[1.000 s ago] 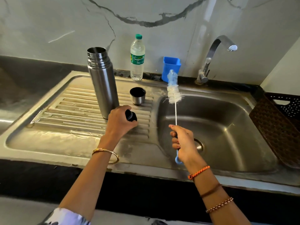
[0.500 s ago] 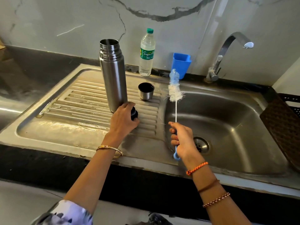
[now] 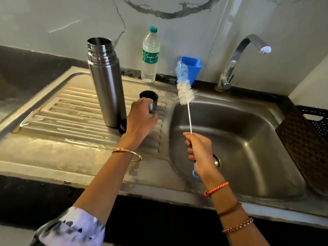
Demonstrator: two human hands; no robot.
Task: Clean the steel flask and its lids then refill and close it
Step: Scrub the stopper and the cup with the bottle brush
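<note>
A second ago the left hand (image 3: 142, 118) lay over the small black stopper (image 3: 122, 127) at the foot of the steel flask (image 3: 106, 82); it has since left the stopper and reached farther back along the drainboard (image 3: 58, 114) to the steel cup lid (image 3: 150, 100). Its fingers now curl around the near side of that cup lid, touching it, though whether the cup is lifted off the ribs or only grasped cannot be told. The stopper now shows only as a dark sliver between the flask's base and the left wrist, resting on the drainboard just beside the flask. The right hand (image 3: 200, 153) has stayed where it was, closed in a fist around the blue handle of the bottle brush (image 3: 184, 89), with the loop end of the handle sticking out below the palm. The brush stands nearly upright, leaning slightly left, with its bristle head above the rim between drainboard and sink basin (image 3: 248, 139).

The flask stands upright and uncapped on the ribbed drainboard, towards its back edge, just left of the left hand and touching nothing but the steel beneath it. The cup lid sits mouth up near the drainboard's right edge, close to the basin's rim. Along the back edge of the sink unit a plastic water bottle (image 3: 150, 55) stands behind the cup lid, a blue holder (image 3: 193, 68) behind the brush head, and the tap (image 3: 237, 57) at the basin's back edge. A dark perforated crate (image 3: 308, 137) leans at the basin's right side.
</note>
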